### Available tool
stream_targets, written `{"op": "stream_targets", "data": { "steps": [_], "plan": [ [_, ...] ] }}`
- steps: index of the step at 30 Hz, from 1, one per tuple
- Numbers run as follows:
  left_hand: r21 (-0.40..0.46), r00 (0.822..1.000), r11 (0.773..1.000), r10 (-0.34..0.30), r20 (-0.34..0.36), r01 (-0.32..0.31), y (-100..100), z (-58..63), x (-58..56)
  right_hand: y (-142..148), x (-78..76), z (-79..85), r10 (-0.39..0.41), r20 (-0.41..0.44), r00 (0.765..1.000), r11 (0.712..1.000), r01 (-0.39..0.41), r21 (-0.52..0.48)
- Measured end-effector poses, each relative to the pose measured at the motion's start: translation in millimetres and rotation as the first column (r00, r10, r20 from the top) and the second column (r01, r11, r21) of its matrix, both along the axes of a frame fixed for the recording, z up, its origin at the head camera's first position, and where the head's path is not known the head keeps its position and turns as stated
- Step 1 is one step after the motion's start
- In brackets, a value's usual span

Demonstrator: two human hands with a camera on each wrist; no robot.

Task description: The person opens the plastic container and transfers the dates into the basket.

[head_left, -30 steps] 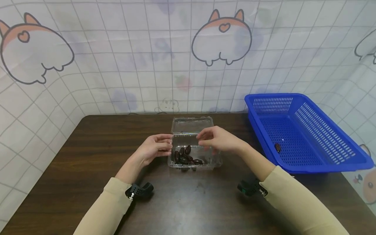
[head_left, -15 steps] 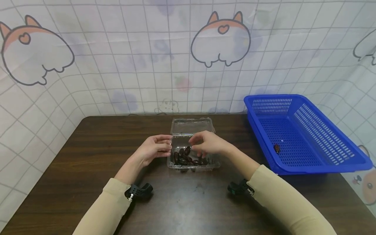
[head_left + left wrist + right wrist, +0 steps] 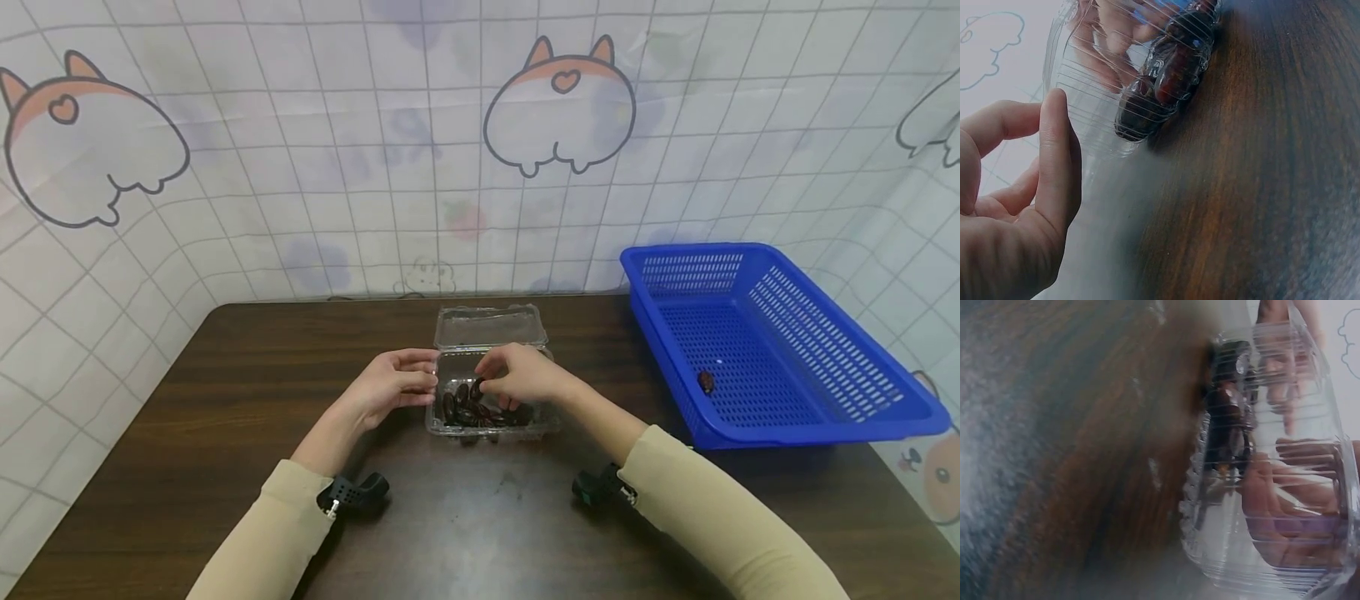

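A clear plastic clamshell box stands on the table with its lid up at the back. Several dark brown dates lie inside, mostly toward its left half. My left hand pinches the box's left edge, thumb against fingertips, as the left wrist view shows. My right hand reaches down into the box, fingers bent. Its thumb and index fingertips are at one upright date; whether they grip it cannot be made out. In the right wrist view, the right-hand fingers show blurred through the ribbed wall.
A blue perforated plastic basket stands at the right of the dark wooden table. One reddish-brown date lies in it. Behind the table hangs a white gridded cloth with cartoon prints.
My right hand has moved left and down into the box, and its fingertips have come to the upright date. The left hand stays at the box's edge.
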State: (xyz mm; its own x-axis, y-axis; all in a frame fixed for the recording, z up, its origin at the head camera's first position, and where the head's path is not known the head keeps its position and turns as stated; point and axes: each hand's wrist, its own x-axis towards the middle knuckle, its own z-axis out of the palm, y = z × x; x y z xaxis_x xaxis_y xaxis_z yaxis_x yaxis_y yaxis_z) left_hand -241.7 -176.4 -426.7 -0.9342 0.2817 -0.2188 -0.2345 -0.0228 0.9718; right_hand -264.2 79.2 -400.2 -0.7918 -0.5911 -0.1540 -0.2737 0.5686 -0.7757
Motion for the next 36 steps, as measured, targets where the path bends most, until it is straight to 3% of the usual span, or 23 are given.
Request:
{"op": "stream_targets", "data": {
  "steps": [16, 36],
  "plan": [
    [0.02, 1.0, 1.0, -0.004, -0.007, 0.004, 0, -0.7, -1.0, -9, 3.7, -8.6, 0.034, -0.189, 0.981, 0.998, -0.023, 0.059],
    [0.024, 1.0, 1.0, 0.006, -0.016, -0.005, 0, 0.3, 1.8, -14, 9.9, -9.7, 0.062, -0.273, 0.96, 0.984, -0.014, 0.175]
  ]
}}
